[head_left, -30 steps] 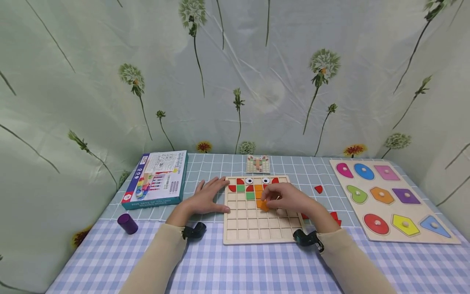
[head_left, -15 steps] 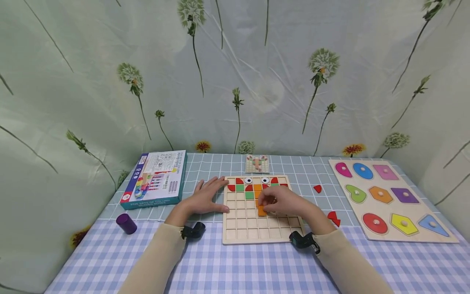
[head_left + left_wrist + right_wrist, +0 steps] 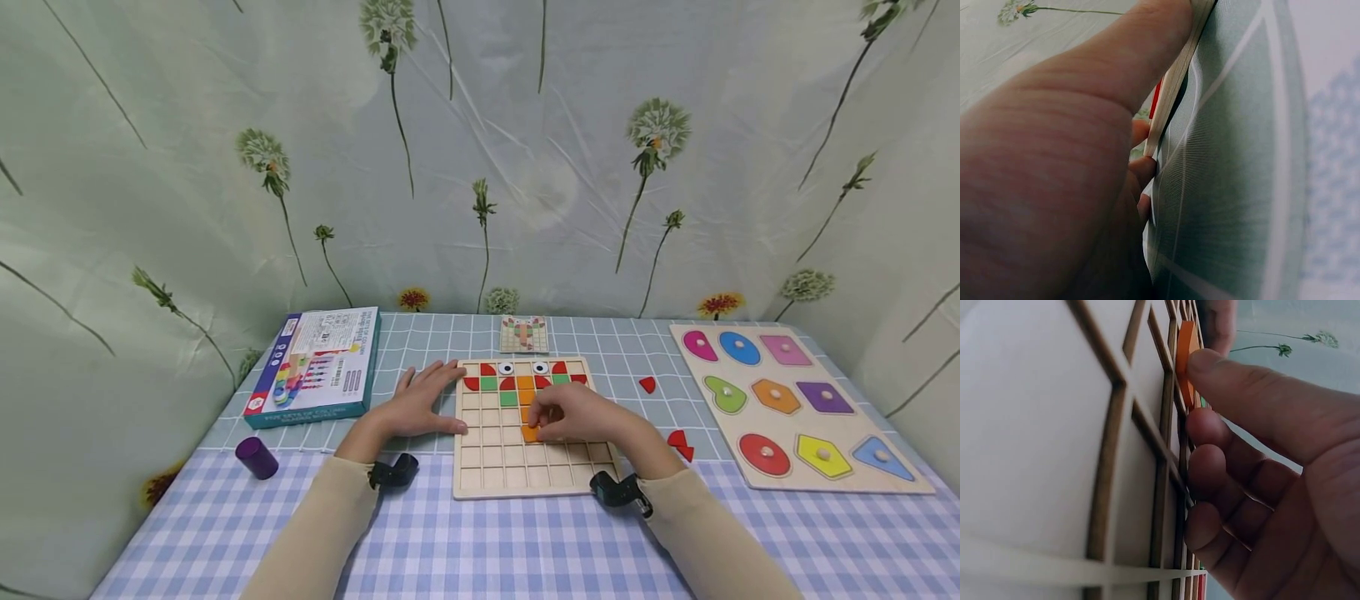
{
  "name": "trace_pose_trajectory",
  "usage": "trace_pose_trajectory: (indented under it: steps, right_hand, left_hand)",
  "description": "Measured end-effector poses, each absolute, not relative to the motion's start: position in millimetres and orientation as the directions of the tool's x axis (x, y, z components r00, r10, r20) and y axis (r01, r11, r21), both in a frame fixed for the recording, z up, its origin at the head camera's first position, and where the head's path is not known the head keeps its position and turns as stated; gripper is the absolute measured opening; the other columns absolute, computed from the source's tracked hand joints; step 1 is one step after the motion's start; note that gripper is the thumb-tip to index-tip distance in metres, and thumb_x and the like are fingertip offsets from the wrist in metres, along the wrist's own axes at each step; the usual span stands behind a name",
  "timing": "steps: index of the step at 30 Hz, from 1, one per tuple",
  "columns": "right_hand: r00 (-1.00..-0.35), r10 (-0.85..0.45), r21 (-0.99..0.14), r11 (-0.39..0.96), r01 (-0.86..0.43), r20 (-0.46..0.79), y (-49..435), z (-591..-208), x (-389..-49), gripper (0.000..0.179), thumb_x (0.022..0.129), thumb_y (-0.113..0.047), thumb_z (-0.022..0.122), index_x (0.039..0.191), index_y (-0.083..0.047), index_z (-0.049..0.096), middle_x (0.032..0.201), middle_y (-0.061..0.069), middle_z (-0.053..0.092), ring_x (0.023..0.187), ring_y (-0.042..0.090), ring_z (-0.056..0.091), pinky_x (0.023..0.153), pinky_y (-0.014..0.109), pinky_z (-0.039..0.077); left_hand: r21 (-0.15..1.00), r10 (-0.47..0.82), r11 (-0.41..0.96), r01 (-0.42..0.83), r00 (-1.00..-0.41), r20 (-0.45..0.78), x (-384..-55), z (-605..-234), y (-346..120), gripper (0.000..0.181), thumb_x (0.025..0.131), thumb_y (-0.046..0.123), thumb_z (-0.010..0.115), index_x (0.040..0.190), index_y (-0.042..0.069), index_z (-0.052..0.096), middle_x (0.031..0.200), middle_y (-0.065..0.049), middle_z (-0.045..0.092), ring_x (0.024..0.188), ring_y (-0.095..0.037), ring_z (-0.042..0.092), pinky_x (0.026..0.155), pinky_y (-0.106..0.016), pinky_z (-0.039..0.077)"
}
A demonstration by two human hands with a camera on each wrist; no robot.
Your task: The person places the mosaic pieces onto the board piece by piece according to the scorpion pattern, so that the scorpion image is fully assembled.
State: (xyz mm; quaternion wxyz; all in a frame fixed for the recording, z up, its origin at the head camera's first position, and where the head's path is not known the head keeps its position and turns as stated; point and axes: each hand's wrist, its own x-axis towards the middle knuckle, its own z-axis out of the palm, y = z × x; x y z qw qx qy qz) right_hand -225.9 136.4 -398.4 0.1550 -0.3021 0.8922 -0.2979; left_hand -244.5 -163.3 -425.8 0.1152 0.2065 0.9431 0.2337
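A wooden grid board (image 3: 491,479) lies in front of me, with red, green and orange pieces and two eye pieces in its upper cells. My left hand (image 3: 420,408) rests at the board's left edge, fingers spread and thumb extended; in the left wrist view the thumb (image 3: 1160,28) touches the board's side. Over the middle, my right hand (image 3: 577,411) holds an orange square tile (image 3: 530,434) at the lower end of the orange column. Seen from the right wrist, the thumb and index finger are at the orange tile (image 3: 1184,359), which stands partly proud of the grid. The hand hides some cells.
Loose red pieces (image 3: 678,439) lie right of the board, another red piece (image 3: 647,384) farther back. A pattern card (image 3: 523,335) sits behind the board. A box (image 3: 318,367) and a purple cylinder (image 3: 257,457) are at left, a shape puzzle (image 3: 795,421) at right.
My right hand has shifted slightly left, and the orange tile has gone from tilted at the fingertips to lying nearly flat at the column's lower end. The left hand stays put.
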Motion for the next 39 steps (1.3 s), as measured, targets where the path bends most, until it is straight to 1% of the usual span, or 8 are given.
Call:
trace_pose_trajectory:
  steps: [9, 16, 18, 23, 29, 39]
  right_hand:
    - [-0.750, -0.655, -0.627, 0.622, -0.469, -0.090, 136.5, -400.5, -226.6, 0.016, 0.085, -0.010, 0.077, 0.095, -0.019, 0.069, 0.077, -0.007, 0.057, 0.071, 0.009, 0.053, 0.066, 0.021, 0.046]
    - [-0.775, -0.626, -0.599, 0.656, -0.459, -0.092, 136.2, -400.1, -225.6, 0.014, 0.085, -0.012, 0.077, 0.090, -0.022, 0.068, 0.075, -0.007, 0.056, 0.071, 0.010, 0.052, 0.066, 0.022, 0.045]
    - [-0.771, -0.630, -0.595, 0.655, -0.465, -0.091, 135.8, -400.2, -225.3, 0.015, 0.086, -0.012, 0.076, 0.093, -0.023, 0.069, 0.078, -0.007, 0.057, 0.074, 0.010, 0.053, 0.067, 0.023, 0.046]
    - [-0.738, -0.670, -0.581, 0.634, -0.511, -0.082, 136.3, -399.4, -224.6, 0.021, 0.088, -0.012, 0.073, 0.104, -0.027, 0.073, 0.090, -0.007, 0.061, 0.079, 0.011, 0.052, 0.069, 0.023, 0.046]
    - [-0.732, -0.677, -0.588, 0.623, -0.516, -0.075, 138.4, -399.5, -225.9, 0.020, 0.088, -0.013, 0.074, 0.103, -0.026, 0.073, 0.093, -0.006, 0.062, 0.079, 0.010, 0.052, 0.069, 0.023, 0.046]
    - [-0.733, -0.674, -0.587, 0.634, -0.504, -0.098, 137.9, -400.3, -227.2, 0.022, 0.090, -0.015, 0.073, 0.104, -0.031, 0.073, 0.093, -0.009, 0.061, 0.081, 0.011, 0.053, 0.071, 0.023, 0.047]
  left_hand:
    - [0.480, 0.446, 0.809, 0.340, -0.887, -0.121, -244.5, -426.1, -165.0, 0.098, 0.079, 0.061, 0.076, 0.157, 0.023, 0.032, 0.169, -0.002, 0.020, 0.158, -0.029, 0.008, 0.123, -0.064, -0.004]
    - [0.485, 0.454, 0.801, 0.351, -0.884, -0.109, -243.2, -425.7, -165.4, 0.097, 0.079, 0.060, 0.076, 0.157, 0.023, 0.032, 0.169, -0.002, 0.021, 0.158, -0.029, 0.009, 0.123, -0.064, -0.002]
    - [0.486, 0.454, 0.801, 0.351, -0.884, -0.110, -243.3, -425.5, -165.2, 0.097, 0.079, 0.061, 0.076, 0.157, 0.023, 0.032, 0.168, -0.002, 0.021, 0.158, -0.029, 0.009, 0.123, -0.064, -0.002]
    - [0.485, 0.453, 0.801, 0.349, -0.884, -0.112, -244.1, -425.6, -165.0, 0.097, 0.079, 0.061, 0.075, 0.157, 0.024, 0.032, 0.169, -0.002, 0.021, 0.158, -0.029, 0.009, 0.123, -0.064, -0.002]
    - [0.483, 0.452, 0.803, 0.349, -0.884, -0.114, -244.5, -425.2, -165.1, 0.097, 0.079, 0.061, 0.075, 0.158, 0.024, 0.031, 0.168, -0.003, 0.021, 0.158, -0.029, 0.008, 0.123, -0.064, -0.003]
    - [0.479, 0.448, 0.808, 0.344, -0.886, -0.121, -244.8, -424.9, -164.2, 0.097, 0.079, 0.062, 0.075, 0.158, 0.024, 0.031, 0.169, -0.002, 0.020, 0.158, -0.028, 0.008, 0.123, -0.064, -0.003]
